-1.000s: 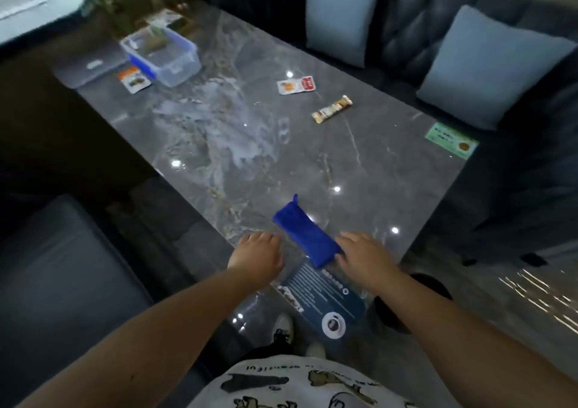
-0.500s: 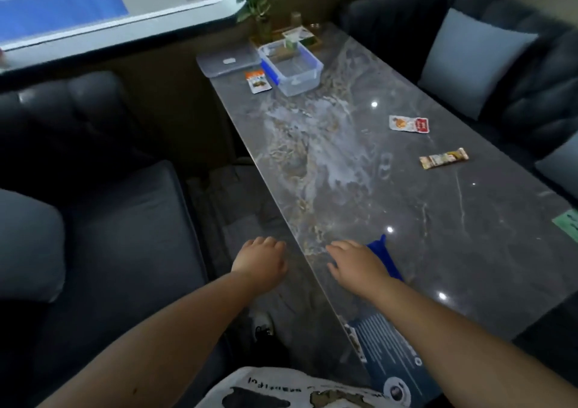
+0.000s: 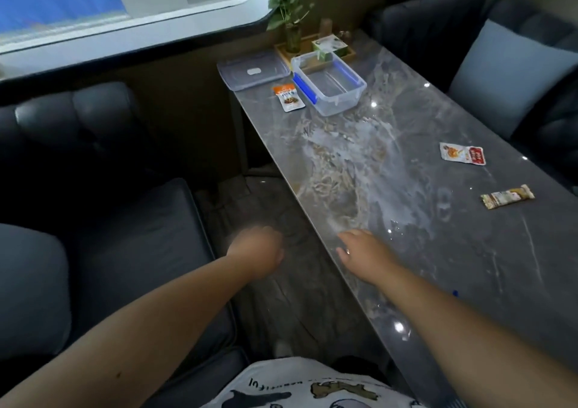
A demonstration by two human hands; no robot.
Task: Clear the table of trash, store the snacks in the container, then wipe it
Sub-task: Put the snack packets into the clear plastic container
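A grey marble table [image 3: 469, 251] runs from near right to the far wall. At its far end stands a clear plastic container [image 3: 328, 84] with blue clips, its lid [image 3: 253, 70] lying to the left. An orange snack packet [image 3: 287, 97] lies just left of the container. A red-and-white packet [image 3: 463, 154] and a brown snack bar [image 3: 507, 196] lie at the right. My right hand [image 3: 366, 256] is flat over the table's near left edge, fingers apart, holding nothing. My left hand [image 3: 256, 253] hangs blurred over the floor, fingers curled, empty. A blue speck of cloth [image 3: 455, 292] peeks past my right forearm.
A wooden tray [image 3: 312, 51] with a potted plant [image 3: 291, 16] and a small box stands against the far wall. Dark sofas flank the table, with a grey cushion [image 3: 506, 79] on the right one. A narrow floor strip [image 3: 281, 282] runs between the left sofa and the table.
The view has swung left and up toward the table's far end. My right hand has left the blue cloth and moved along the table's edge; my left hand shifted left, off the table.
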